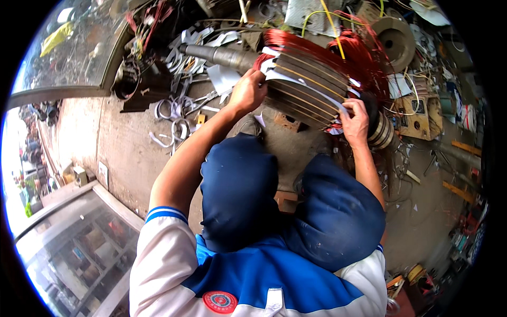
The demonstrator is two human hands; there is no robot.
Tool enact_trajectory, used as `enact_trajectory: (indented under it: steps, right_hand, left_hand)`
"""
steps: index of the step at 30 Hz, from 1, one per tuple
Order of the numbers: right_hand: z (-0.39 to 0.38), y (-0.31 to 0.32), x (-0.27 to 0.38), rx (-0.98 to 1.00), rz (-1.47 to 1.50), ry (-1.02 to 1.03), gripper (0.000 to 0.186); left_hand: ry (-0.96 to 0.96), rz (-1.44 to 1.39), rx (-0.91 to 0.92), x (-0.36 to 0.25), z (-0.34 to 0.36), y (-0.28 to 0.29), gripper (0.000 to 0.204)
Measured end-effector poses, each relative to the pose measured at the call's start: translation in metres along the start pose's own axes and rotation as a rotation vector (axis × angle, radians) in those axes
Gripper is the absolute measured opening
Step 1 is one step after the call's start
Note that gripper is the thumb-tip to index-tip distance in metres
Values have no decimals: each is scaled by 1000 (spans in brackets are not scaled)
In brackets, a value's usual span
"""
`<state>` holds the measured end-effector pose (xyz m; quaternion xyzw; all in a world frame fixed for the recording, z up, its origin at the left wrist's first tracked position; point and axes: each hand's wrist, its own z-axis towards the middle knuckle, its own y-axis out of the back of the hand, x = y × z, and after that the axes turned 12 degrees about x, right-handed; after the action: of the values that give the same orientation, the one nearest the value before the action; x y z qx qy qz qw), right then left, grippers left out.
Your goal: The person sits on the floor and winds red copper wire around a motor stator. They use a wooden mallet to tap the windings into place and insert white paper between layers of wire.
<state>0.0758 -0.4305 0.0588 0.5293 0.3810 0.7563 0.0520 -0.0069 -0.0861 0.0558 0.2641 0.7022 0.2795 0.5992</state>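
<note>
A large slotted motor rotor (301, 100) lies crosswise in front of my knees, its steel shaft (224, 56) sticking out to the left. Bundles of red-brown copper wire (303, 45) loop over its far side and spill from its right end. Along one slot stretches a narrow white insulating strip (320, 91). My left hand (248, 94) pinches it at the rotor's left end, with fingers closed. At the right end, my right hand (355, 124) has thumb and fingers closed on the strip's other end. Thin yellowish strips line several neighbouring slots.
White paper offcuts (177, 129) litter the floor on the left. A glass-panelled frame (79, 248) stands at lower left. Beyond the rotor's right end are a round grey wheel-like part (393, 45) and a tan board with holes (420, 119). Bricks (289, 122) sit under the rotor.
</note>
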Motion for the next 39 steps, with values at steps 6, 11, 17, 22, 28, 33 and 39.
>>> enact_trajectory:
  steps: [6, 11, 17, 22, 28, 33, 39]
  right_hand:
    - [3, -2, 3, 16, -140, 52, 10]
    - [6, 0, 3, 40, -131, 34, 14]
    - [9, -1, 6, 46, -132, 35, 12]
    - [10, -3, 5, 74, -117, 52, 14]
    - [8, 1, 5, 54, -114, 33, 20]
    - [18, -2, 5, -26, -84, 65, 24]
    - [6, 2, -5, -28, -124, 63, 26]
  left_hand:
    - [-75, -156, -218, 0, 1, -14, 22]
    - [-91, -153, -251, 4, 4, -23, 18]
    - [-91, -193, -206, 10, 3, -22, 30]
    - [-164, -119, -220, 11, 8, -19, 43]
    - [-284, -80, -187, 4, 26, -9, 46]
    - [-367, -95, -180, 9, 34, -8, 32]
    - [-404, -54, -150, 8, 38, -10, 29]
